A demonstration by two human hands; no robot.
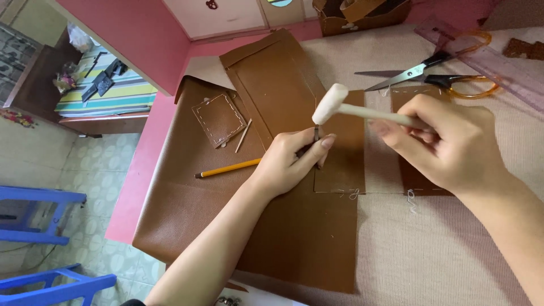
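The left hand rested on a brown leather panel, its fingers pinched narrowly around a small metal punch held upright, tip down on the leather near the panel's left edge. The right hand gripped the pale handle of a small white mallet, fingers curled tightly around it; the mallet's head hung just above the top of the punch, not quite touching it as far as could be seen. The panel lay on a beige woven mat that covered the surface, and white stitch marks showed along the panel's lower edge.

Under and to the left of the panel lay a large sheet of brown leather, reaching over the edge of the pink surface. A yellow pencil lay on that sheet just beside the left wrist. Farther up the sheet sat a small square leather piece with white stitching round its border, and a thin wooden stick lay next to it. Another long brown leather strip ran up toward the wall.

Beyond the right hand, scissors with amber handles lay with their blades apart on the mat, near a clear pink ruler. Blue plastic stools stood on the tiled floor at the left.
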